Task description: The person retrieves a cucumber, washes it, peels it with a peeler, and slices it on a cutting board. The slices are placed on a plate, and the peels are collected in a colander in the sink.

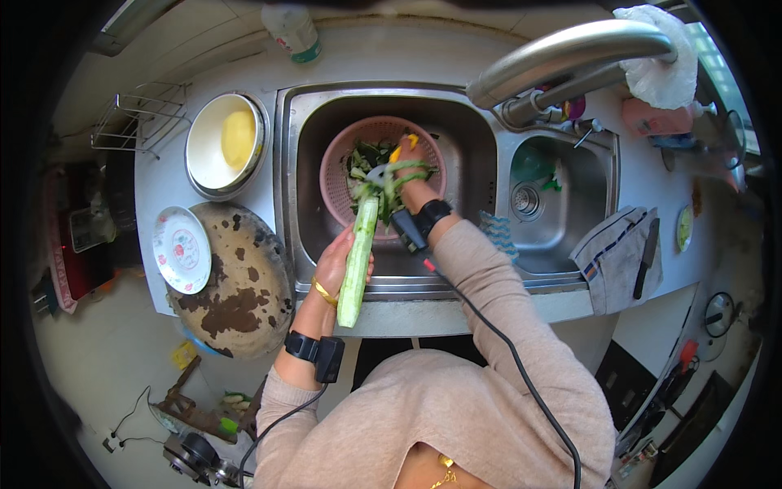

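My left hand (pixel 335 261) is closed around a long peeled pale-green vegetable (pixel 357 263), perhaps a cucumber or a gourd, tilted over the sink's front edge. My right hand (pixel 414 160) grips a yellow-handled peeler (pixel 403 148) near the vegetable's far end; its blade is blurred and partly hidden. Green peel strips (pixel 408 173) hang over my right fingers. Below lies a pink plastic colander (pixel 335 195) holding dark green peelings, inside the large basin of a stainless steel sink (pixel 470 202).
At left are a bowl with a peeled yellow potato (pixel 237 140), a round worn board (pixel 244 305) and a floral plate (pixel 182 249). A faucet (pixel 568 55) arches at upper right. A knife (pixel 646 260) rests on a grey cloth (pixel 611 250) right of the small basin.
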The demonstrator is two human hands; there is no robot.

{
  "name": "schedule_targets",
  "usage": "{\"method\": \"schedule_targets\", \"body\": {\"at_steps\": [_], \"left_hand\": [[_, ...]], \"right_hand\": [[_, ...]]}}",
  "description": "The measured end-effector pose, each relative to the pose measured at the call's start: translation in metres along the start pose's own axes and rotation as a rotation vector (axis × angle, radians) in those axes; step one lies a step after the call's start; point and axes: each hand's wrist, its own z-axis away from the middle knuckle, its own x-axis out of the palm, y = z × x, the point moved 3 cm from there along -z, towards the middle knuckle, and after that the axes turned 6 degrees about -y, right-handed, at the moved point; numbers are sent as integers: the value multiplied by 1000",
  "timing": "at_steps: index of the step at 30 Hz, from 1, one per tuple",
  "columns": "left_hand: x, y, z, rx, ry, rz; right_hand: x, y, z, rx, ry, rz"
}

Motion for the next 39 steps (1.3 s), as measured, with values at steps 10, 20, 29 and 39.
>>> {"method": "schedule_targets", "body": {"at_steps": [10,20,29,39], "left_hand": [[-17,-5,-34,-75,-23,292],[-4,7,-6,-67,-32,392],[1,2,10,-1,-146,130],[0,3,-22,122,-103,108]], "right_hand": [[18,9,53,-127,-172,17],[9,2,17,28,-213,-133],[-8,-9,0,-73,63,-21],[12,1,50,-244,-119,28]]}}
